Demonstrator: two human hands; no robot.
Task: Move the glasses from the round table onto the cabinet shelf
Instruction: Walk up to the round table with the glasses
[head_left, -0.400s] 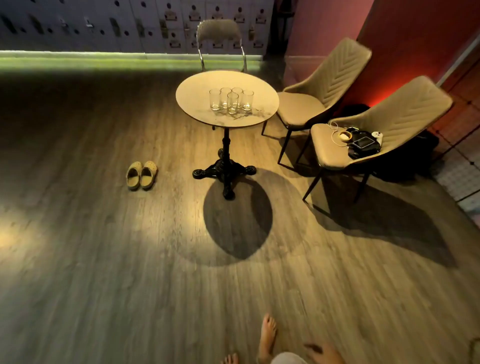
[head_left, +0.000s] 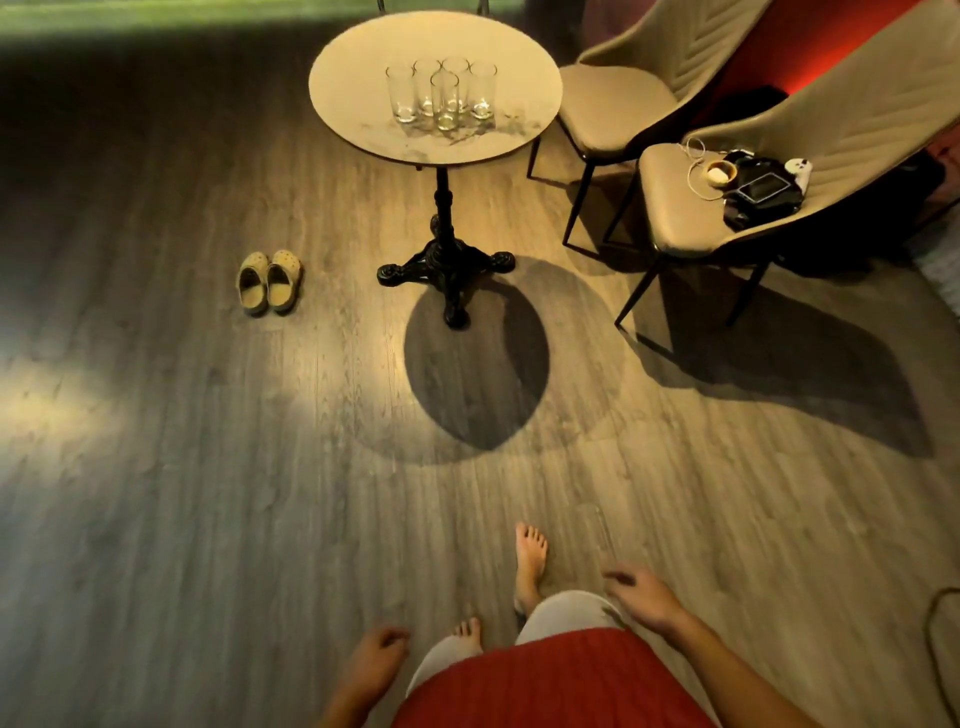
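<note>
Both hands hang empty at the bottom of the frame: the left hand (head_left: 375, 659) loosely curled at lower centre, the right hand (head_left: 640, 592) relaxed with fingers apart at lower right, either side of a red top and bare feet on the wood-grain floor (head_left: 208, 519). Five tall clear glasses (head_left: 444, 93) stand clustered on the round beige table (head_left: 353, 88) with a black pedestal, top centre. Yellow slippers (head_left: 269, 280) lie at left; two beige chairs (head_left: 613, 104) sit at upper right.
</note>
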